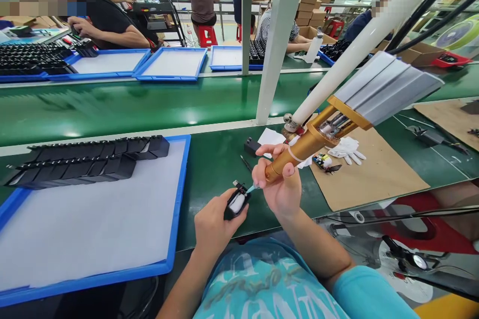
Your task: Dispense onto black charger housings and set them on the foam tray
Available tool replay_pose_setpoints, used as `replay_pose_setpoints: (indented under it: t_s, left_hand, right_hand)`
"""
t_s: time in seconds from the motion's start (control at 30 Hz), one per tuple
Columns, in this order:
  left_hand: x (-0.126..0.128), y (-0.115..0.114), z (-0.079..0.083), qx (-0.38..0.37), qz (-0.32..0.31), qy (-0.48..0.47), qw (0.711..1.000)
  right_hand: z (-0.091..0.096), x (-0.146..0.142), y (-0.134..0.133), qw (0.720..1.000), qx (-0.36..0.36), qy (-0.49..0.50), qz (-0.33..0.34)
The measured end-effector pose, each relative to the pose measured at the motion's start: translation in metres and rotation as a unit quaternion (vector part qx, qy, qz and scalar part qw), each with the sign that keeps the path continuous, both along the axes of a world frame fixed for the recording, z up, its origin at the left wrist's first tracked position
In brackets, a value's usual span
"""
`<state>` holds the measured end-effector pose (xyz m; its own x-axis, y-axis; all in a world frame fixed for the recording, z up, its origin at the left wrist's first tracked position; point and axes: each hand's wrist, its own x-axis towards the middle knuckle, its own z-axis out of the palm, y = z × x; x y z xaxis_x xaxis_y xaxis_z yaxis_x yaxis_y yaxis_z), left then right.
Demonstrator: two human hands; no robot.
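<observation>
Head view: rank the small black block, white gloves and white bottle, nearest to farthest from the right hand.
1. Small black block, just beyond the right hand.
2. White gloves, on the cardboard to its right.
3. White bottle, far across the green belt.

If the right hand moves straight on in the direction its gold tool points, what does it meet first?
Most likely the small black housing held in the left hand. The right hand aims the gold dispenser gun down-left, its nozzle tip at the housing's opening; contact is unclear.
</observation>
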<state>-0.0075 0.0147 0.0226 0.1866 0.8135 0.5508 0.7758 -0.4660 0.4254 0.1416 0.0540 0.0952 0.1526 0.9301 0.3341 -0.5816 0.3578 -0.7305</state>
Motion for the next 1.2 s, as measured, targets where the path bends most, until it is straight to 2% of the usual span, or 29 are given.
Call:
replay_pose_setpoints:
  t_s: [0.2,0.4,0.57,0.77,1.03,1.2]
  left_hand:
    - [0.0,0.002,-0.003,-0.031,0.006,-0.022,0.999]
    - [0.004,0.007,-0.008,-0.092,0.018,-0.065,0.993]
    - [0.014,0.01,-0.009,-0.139,0.002,-0.118,0.983]
    - [0.023,0.011,-0.009,-0.116,-0.014,-0.172,0.978]
    - [0.021,0.012,-0.008,-0.122,-0.015,-0.146,0.982]
    - [0.009,0.017,-0.019,-0.154,-0.015,-0.113,0.982]
  right_hand:
    - [0.001,-0.001,0.001,1.0,-0.015,-0.007,0.003]
    - [0.002,-0.005,0.002,1.0,-0.015,0.002,0.015]
    - [0.004,-0.01,0.001,1.0,-0.015,0.006,0.024]
    - [0.003,-0.013,0.0,0.999,-0.01,0.002,0.037]
    - [0.005,-0.011,-0.001,0.999,0.0,0.023,0.045]
    - [0.003,-0.009,0.003,0.999,0.005,0.031,0.027]
